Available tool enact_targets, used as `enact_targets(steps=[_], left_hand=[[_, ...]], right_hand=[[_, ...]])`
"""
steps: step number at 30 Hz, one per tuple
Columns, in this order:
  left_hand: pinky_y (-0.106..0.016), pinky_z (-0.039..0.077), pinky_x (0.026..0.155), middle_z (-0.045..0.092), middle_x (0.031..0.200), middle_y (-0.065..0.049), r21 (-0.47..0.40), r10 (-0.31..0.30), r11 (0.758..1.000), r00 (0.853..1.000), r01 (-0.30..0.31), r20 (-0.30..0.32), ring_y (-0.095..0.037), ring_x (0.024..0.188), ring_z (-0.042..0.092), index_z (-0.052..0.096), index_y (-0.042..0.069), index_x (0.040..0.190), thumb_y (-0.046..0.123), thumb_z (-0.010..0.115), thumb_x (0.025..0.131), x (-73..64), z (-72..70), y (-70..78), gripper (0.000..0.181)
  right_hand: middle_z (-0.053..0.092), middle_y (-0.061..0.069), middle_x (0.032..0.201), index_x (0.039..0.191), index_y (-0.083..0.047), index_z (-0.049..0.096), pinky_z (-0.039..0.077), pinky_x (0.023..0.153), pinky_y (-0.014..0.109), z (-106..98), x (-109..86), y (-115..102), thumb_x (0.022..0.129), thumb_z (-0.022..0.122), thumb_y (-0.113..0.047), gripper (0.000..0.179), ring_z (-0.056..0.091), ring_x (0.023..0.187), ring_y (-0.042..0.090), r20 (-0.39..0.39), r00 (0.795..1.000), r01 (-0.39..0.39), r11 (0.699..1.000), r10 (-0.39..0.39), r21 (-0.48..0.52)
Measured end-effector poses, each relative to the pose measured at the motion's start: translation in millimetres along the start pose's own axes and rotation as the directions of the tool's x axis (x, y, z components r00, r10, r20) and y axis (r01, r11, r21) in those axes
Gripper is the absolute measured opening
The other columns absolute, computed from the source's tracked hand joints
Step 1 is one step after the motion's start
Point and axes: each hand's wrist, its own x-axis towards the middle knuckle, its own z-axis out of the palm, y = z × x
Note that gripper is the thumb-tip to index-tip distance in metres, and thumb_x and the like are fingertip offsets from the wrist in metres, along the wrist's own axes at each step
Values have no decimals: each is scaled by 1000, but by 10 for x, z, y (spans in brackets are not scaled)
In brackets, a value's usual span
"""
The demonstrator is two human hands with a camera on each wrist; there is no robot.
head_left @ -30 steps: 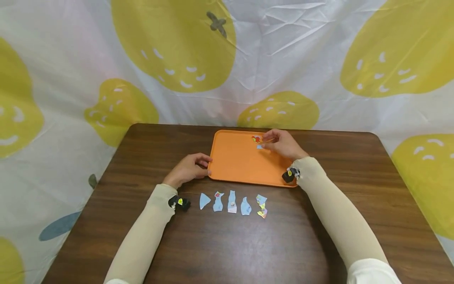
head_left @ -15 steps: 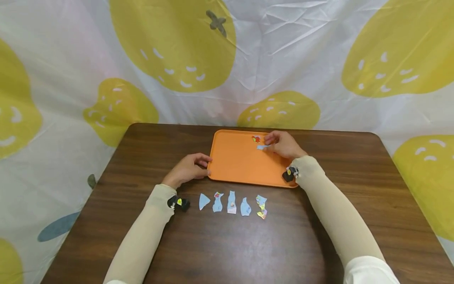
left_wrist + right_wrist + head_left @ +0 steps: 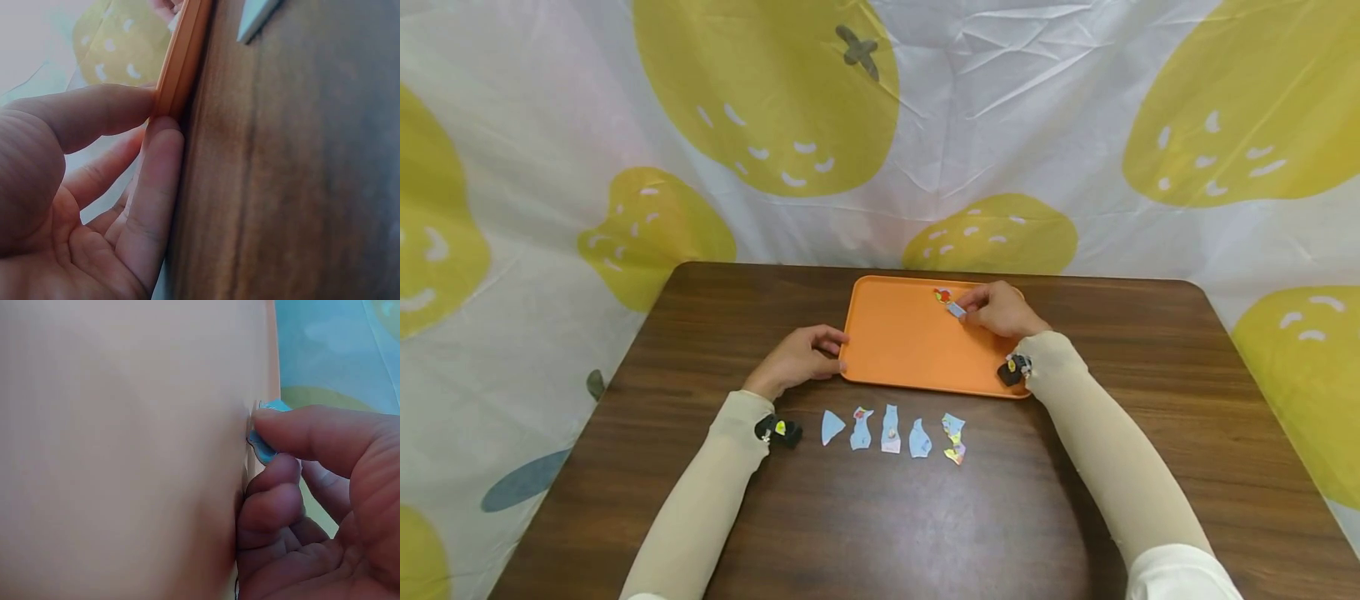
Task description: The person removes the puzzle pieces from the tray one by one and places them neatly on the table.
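In the head view, an orange tray (image 3: 887, 333) lies near the table's far edge. My left hand (image 3: 797, 354) holds the tray's left rim; the left wrist view shows the thumb and a finger against the orange edge (image 3: 178, 69). Over the tray's back right part, my right hand (image 3: 1003, 312) pinches a small light-blue puzzle piece (image 3: 956, 309). Up close in the right wrist view, the thumb lies across that blue piece (image 3: 262, 452), partly covering it, with the other fingers curled below. A red and yellow puzzle piece (image 3: 942, 296) sits just beyond it on the tray.
In front of the tray several flat cut-out pieces lie in a row on the brown table (image 3: 1000, 517), from a blue triangle (image 3: 832, 427) to a blue and yellow one (image 3: 954, 437). A lemon-patterned cloth (image 3: 940, 150) hangs behind the table.
The light-blue piece has shifted slightly right and turned to a slant, with my right hand moving slightly toward me. My left hand stays at the tray's rim.
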Motion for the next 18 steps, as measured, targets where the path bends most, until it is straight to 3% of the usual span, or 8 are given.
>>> enact_targets(steps=[5,10,18], left_hand=[[-30,63,82,63,116,-12,6,-1,1000,1000,1,-2,-20,96,66,68,10,134,5,82,89,0,10,3,48],[-31,63,83,63,116,-12,11,-7,1000,1000,7,-3,-20,97,66,68,9,134,5,83,89,-12,10,5,48],[-31,63,83,63,117,-12,8,-2,1000,1000,2,-5,-20,97,66,68,9,134,5,83,89,-21,11,26,48]], right_hand=[[71,3,89,115,-6,79,51,63,27,-1,-22,19,98,73,-20,22,61,72,16,-5,1000,-18,996,19,93],[73,5,95,116,-4,77,55,66,24,9,-48,28,100,73,-24,26,65,74,15,0,999,-45,983,46,177],[69,2,86,116,-1,74,57,67,25,7,-77,24,100,74,-21,26,64,74,15,-21,997,-66,961,75,268]])
